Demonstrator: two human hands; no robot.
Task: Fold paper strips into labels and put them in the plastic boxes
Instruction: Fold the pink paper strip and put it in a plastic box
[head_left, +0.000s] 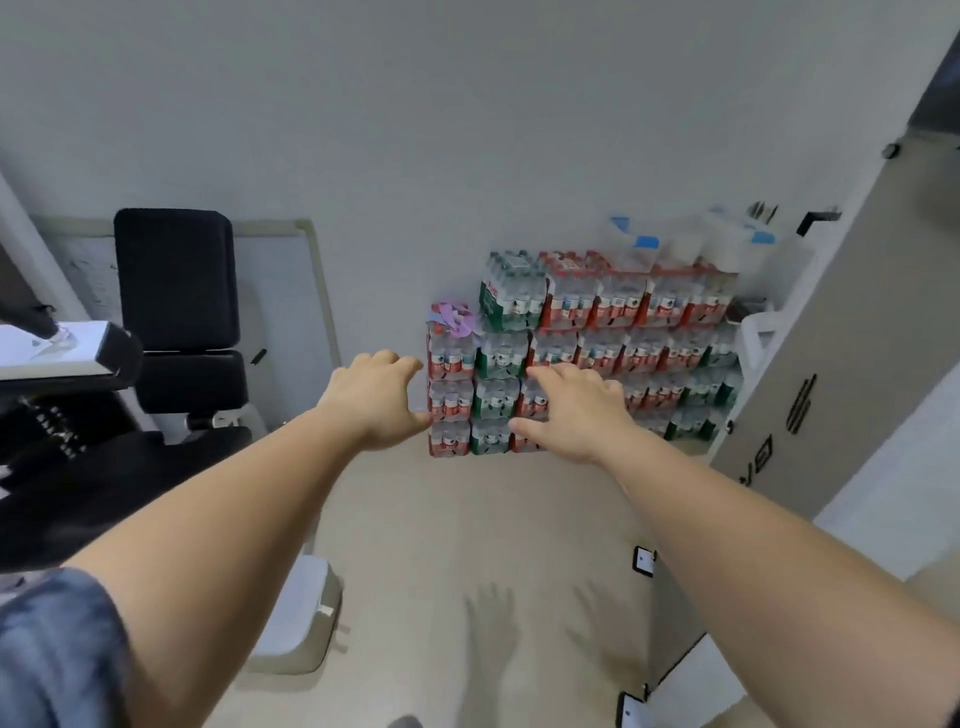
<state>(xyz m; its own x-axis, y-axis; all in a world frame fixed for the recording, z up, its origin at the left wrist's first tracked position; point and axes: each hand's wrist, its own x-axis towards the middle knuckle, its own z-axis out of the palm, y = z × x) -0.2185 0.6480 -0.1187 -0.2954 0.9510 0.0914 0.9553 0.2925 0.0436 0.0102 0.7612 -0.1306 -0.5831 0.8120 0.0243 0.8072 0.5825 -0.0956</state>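
Observation:
Both my arms stretch straight out in front of me over the floor. My left hand (376, 397) is held palm down with relaxed fingers and holds nothing. My right hand (574, 413) is also palm down, fingers spread loosely, holding nothing. Clear plastic boxes with blue clips (685, 239) stand on top of a stack of bottled-water packs against the far wall. No paper strips show in view.
Shrink-wrapped water-bottle packs (571, 353) are stacked against the white wall. A black padded chair (179, 306) stands at left, a tall grey cabinet (831, 364) at right. A pale bin (298, 618) sits on the beige floor, where my hands' shadows fall.

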